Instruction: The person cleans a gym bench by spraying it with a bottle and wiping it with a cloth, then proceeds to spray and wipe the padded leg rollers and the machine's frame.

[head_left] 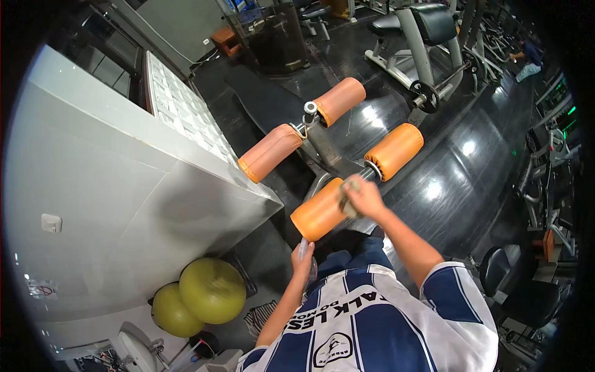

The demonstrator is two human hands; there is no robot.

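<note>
My right hand is closed on a greyish-green cloth, pressed to the inner end of an orange padded roller; hand and cloth are slightly blurred. My left hand is wrapped round a clear plastic bottle, mostly hidden by the fingers, just below the roller's outer end. On the same bar sits a second orange roller. Farther off, two more salmon-orange rollers flank a metal post on the exercise bench.
A white wall stands close on the left. Two green exercise balls lie at lower left. A weight machine with a black seat stands at the back, and a person is far right.
</note>
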